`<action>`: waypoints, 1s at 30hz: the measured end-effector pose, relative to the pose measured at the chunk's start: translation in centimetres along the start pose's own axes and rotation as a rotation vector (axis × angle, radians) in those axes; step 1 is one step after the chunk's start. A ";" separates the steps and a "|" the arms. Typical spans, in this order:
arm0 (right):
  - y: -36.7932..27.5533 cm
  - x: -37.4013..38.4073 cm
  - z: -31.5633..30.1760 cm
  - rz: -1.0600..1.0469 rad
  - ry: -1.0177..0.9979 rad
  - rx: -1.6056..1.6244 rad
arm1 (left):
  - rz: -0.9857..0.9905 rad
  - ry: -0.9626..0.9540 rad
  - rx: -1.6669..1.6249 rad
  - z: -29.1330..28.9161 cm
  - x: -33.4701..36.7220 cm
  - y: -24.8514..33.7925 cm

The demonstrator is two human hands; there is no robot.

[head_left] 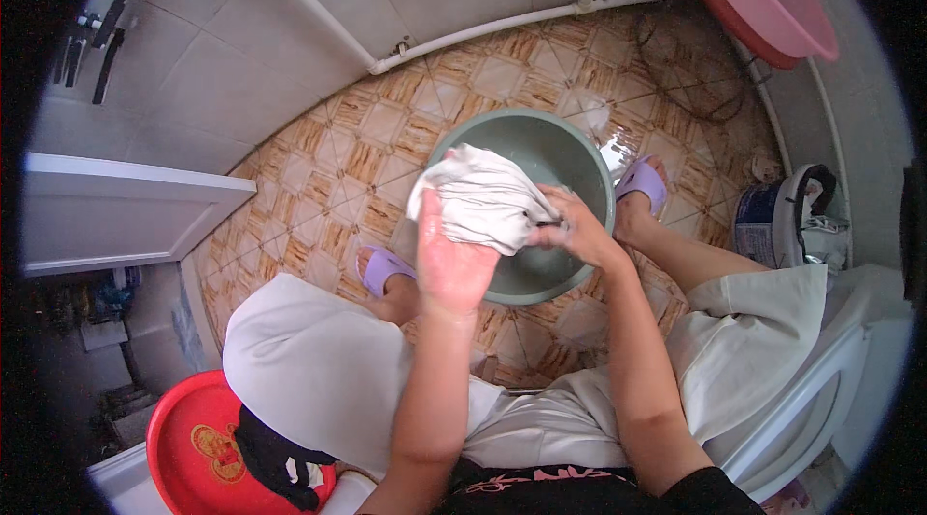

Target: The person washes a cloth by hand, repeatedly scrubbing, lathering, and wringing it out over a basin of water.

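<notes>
Left hand (pixel 454 269) is palm-up holding a bunched white cloth (pixel 488 194) over the green basin (pixel 596 158) on the tiled floor (pixel 377 129). Right hand (pixel 582 233) has its fingers at the cloth's edge, kinda blurry, so can't tell if it's actually gripping. Red tub (pixel 174 438) sits lower left.

The white cloth (pixel 483 198) is presented as matt, creased fabric. Smooth plastic is seen in the grey-green basin (pixel 574 160), glossy plastic in the bright red basin (pixel 178 440). The floor tiles (pixel 388 140) are finished smooth, with wet gloss.
</notes>
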State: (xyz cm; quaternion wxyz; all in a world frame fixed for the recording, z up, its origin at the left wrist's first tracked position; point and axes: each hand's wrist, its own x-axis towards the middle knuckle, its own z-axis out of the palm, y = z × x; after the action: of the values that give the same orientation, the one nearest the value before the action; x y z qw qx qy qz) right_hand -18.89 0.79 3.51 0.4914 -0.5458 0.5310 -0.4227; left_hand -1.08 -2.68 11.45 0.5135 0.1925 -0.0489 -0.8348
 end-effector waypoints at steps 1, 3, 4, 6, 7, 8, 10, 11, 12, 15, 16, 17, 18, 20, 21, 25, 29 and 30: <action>0.7 0.1 0.1 -0.010 0.000 -0.032 | 0.017 -0.038 -0.038 0.4 0.1 0.4; 0.7 0.3 1.0 0.021 0.086 0.353 | 0.062 -0.079 -0.029 -0.3 0.4 1.1; -2.5 0.2 1.9 0.156 0.081 0.349 | 0.120 -0.026 0.022 -1.9 0.9 1.3; -4.8 -0.4 5.3 0.050 0.077 0.048 | 0.257 0.159 0.219 -3.7 1.9 0.2; -5.4 -0.9 7.7 -0.199 0.066 -0.237 | -0.003 0.149 0.111 -6.1 1.3 0.2; -6.9 -1.4 10.2 -0.335 0.057 -0.337 | 0.010 0.038 0.187 -6.9 1.4 -0.1; -7.5 -1.5 11.3 -0.463 0.050 -0.445 | 0.015 -0.074 0.254 -6.5 0.9 -1.7; -6.3 -1.3 10.6 -0.374 0.166 -0.543 | -0.085 -0.076 0.044 -5.5 0.2 -3.2; -5.1 -0.9 9.9 -0.285 0.281 -0.640 | -0.184 -0.076 -0.166 -5.1 -0.3 -4.1; -2.5 1.2 7.1 0.089 0.478 -0.747 | -0.196 0.170 0.402 -8.2 0.3 -4.5; -2.6 1.3 6.5 0.120 0.588 -0.608 | -0.126 0.106 0.351 -8.8 0.4 -4.8; -2.9 1.3 6.3 0.152 0.695 -0.466 | -0.121 0.109 0.350 -9.3 0.4 -4.9; -3.4 0.8 7.1 0.180 0.646 -0.452 | -0.130 0.236 0.342 -9.6 0.2 -4.9; -4.2 -1.0 10.1 -0.065 0.570 -0.471 | -0.147 0.353 0.327 -9.4 0.4 -5.2; -4.6 -1.5 11.1 -0.308 0.489 -0.478 | -0.161 0.270 0.194 -8.9 0.3 -4.9; -3.4 0.7 9.2 -0.074 0.482 -0.593 | -0.228 0.095 -0.045 -9.4 0.8 -5.4; -2.3 1.0 8.3 -0.032 0.604 -0.639 | -0.119 0.412 0.215 -8.9 1.2 -5.6; -2.2 0.3 9.1 0.029 0.538 -0.640 | -0.142 0.355 0.163 -8.6 0.8 -5.3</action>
State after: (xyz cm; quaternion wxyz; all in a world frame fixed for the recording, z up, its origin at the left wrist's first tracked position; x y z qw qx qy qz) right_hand -9.59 1.14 4.23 0.1465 -0.5335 0.7527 -0.3568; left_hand -2.60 0.06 1.80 0.4365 0.3805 -0.0114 -0.8152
